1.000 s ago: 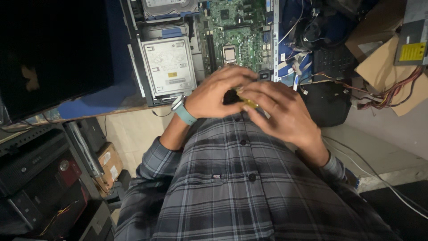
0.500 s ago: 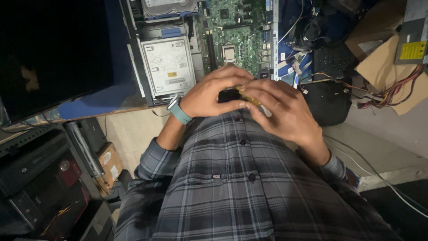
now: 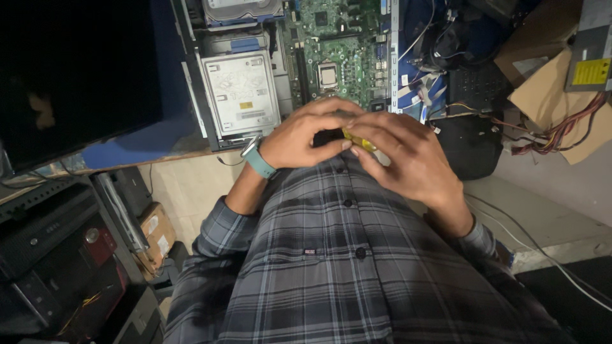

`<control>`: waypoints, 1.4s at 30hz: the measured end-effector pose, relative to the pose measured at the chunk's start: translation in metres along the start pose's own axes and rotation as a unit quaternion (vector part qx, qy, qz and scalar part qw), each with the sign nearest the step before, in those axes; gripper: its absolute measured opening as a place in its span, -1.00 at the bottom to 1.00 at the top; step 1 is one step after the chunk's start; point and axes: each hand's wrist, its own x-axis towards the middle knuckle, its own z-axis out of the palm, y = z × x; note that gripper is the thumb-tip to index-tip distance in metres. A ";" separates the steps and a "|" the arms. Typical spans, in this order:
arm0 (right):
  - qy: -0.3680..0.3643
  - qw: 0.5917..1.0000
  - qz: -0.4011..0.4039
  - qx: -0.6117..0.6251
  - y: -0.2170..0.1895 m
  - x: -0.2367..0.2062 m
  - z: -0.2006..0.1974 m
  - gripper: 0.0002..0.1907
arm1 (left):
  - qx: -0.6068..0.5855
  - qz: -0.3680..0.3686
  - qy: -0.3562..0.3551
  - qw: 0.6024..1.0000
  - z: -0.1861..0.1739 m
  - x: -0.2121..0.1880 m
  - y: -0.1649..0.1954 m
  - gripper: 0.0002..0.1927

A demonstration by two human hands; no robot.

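- Left hand (image 3: 299, 137) and right hand (image 3: 408, 156) brought together just above the shirt front, near the bench edge
- Small yellow-and-dark part (image 3: 357, 140) pinched between both sets of fingers (image 3: 331, 148), mostly hidden by them
- Fingers of both hands clenched on that part
- Teal wristband (image 3: 258, 159) on left wrist
- Beyond: open computer case with green motherboard (image 3: 338, 44) and silver drive (image 3: 241, 92)
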 end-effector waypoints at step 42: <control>0.002 1.000 -0.020 0.008 0.008 -0.007 0.002 -0.67 | 0.056 -0.002 0.016 0.998 0.007 0.000 -0.006 -0.60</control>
